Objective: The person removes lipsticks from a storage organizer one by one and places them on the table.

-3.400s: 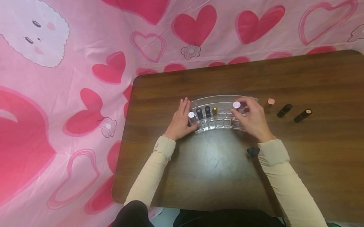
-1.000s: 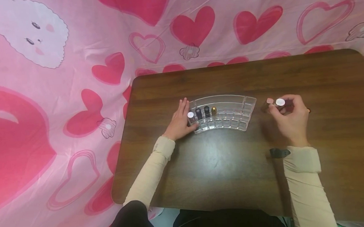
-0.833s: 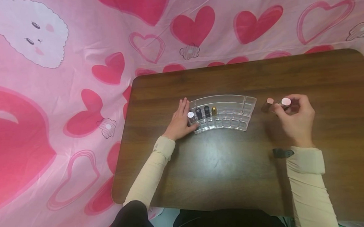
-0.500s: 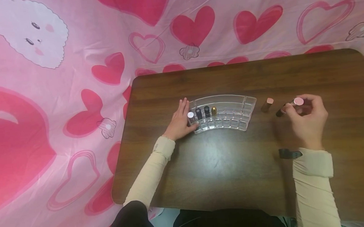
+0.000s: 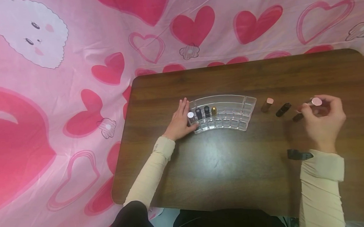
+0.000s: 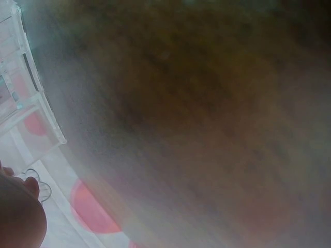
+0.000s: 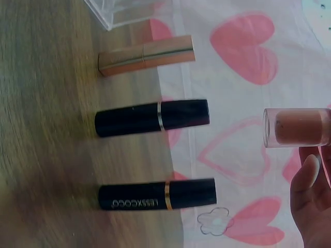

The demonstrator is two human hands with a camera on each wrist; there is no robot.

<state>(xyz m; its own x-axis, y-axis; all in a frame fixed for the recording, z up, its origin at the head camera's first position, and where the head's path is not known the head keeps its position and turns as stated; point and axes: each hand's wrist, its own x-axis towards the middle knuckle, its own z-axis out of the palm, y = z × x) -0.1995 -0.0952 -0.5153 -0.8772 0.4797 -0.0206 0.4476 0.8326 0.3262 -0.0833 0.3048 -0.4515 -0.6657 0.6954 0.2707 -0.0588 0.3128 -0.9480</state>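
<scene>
My left hand [image 5: 179, 122] rests at the left end of a curved clear acrylic lipstick organizer [image 5: 219, 99], its fingers extended along the side. In the organizer's left slots stand a white-topped tube [image 5: 190, 116], two black tubes [image 5: 198, 113] and a gold one [image 5: 214, 110]. Over the right part of the table, my right hand [image 5: 326, 123] pinches a lipstick [image 5: 316, 101] with a pink top. The right wrist view shows that lipstick [image 7: 297, 127] with a clear end and pinkish-brown inside, raised apart from the standing tubes. Only part of the left hand [image 6: 20, 212] shows in the left wrist view.
Right of the organizer, a rose-gold lipstick [image 5: 267, 105], a black one [image 5: 283, 110] and a black gold-banded one [image 7: 155, 195] stand upright in a row. The brown table [image 5: 216, 180] meets a pink heart-patterned cloth [image 5: 227, 29] behind and at left.
My right hand has carried the pink-topped lipstick from the organizer's right end rightward past the standing tubes. The left hand and organizer stay in place.
</scene>
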